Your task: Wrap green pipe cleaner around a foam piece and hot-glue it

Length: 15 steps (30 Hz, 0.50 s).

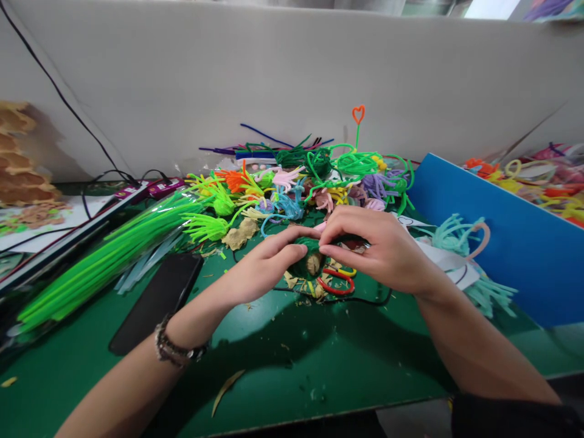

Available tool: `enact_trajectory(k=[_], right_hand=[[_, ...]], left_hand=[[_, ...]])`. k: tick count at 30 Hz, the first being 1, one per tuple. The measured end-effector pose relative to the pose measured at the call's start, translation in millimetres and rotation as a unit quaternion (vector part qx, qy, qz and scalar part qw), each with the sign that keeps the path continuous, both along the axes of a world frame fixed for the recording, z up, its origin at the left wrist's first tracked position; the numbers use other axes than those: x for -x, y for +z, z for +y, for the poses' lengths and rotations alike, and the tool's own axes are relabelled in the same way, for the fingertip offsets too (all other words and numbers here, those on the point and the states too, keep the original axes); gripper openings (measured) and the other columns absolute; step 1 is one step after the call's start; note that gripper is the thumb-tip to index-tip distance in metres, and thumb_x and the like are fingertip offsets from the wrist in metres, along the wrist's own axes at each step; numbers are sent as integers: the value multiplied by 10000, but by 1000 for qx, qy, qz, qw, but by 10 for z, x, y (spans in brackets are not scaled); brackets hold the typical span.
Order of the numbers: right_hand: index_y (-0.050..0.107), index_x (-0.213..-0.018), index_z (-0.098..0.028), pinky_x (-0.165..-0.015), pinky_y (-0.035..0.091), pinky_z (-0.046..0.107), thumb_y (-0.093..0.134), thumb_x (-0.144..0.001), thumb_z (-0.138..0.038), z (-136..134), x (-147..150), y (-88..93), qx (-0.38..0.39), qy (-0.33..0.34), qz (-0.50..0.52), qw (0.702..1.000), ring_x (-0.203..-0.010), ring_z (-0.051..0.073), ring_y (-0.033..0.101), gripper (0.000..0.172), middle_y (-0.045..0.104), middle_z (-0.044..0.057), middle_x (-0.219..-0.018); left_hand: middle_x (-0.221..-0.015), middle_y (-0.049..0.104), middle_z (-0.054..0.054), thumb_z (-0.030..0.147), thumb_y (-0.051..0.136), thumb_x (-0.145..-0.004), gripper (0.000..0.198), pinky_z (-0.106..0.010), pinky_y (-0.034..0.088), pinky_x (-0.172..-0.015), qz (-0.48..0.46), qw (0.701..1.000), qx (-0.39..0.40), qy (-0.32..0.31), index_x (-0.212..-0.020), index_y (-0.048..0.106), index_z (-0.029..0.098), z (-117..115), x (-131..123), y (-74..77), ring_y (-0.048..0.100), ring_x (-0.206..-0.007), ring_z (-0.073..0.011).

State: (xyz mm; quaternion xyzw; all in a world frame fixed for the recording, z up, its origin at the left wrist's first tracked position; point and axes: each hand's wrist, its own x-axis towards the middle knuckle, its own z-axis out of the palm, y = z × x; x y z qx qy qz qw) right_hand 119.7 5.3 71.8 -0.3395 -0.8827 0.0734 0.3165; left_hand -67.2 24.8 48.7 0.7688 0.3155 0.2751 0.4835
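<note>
My left hand (262, 264) and my right hand (371, 246) meet over the middle of the green table (296, 359). Both are closed around a small stick wrapped in dark green pipe cleaner (310, 258), fingertips pinching its top. The tan cut end of the stick shows between the hands. Under them lie red and yellow pipe-cleaner loops (337, 283) and tan scraps. A bracelet (176, 350) sits on my left wrist.
A heap of coloured pipe-cleaner shapes (314, 176) lies behind the hands, with an orange heart on a stem (358, 115). A pack of bright green pipe cleaners (104, 258) and a black phone (157, 301) are at left. A blue board (502, 231) stands at right.
</note>
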Motion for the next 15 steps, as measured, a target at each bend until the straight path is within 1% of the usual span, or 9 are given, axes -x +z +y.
enact_trajectory(k=[3,9,12,15], right_hand=[[561,-766,-163,-707,414,256,524,-822,-216,1,6,-5,4,9,-7,1000,-780,130,555,86,599,26,-762],[565,-764,-145,-693,402,240,516,-831,-201,-3,24,-15,-8,23,-14,1000,-776,122,553,100,603,34,-763],[564,-763,-147,-693,403,238,519,-827,-205,-10,26,-9,-1,17,-12,1000,-772,120,549,97,602,31,-764],[562,-768,-157,-662,404,230,524,-816,-197,-17,15,6,11,2,1,1000,-735,110,540,74,591,21,-754]], left_hand=[[-1183,563,-10,320,351,-837,415,-325,329,-977,11,1000,15,-4,-1215,479,206,-2,1,0,466,-1115,-203],[-1237,529,5,325,367,-836,424,-274,318,-994,7,1000,4,-21,-1235,464,219,3,-7,-23,431,-1170,-195],[-1235,530,7,323,359,-846,416,-265,321,-991,-3,1000,-8,-23,-1238,462,226,3,-12,-51,432,-1169,-188],[-1221,536,-3,297,355,-846,415,-289,325,-987,-14,1000,-3,-17,-1241,456,220,3,-10,-68,451,-1141,-185]])
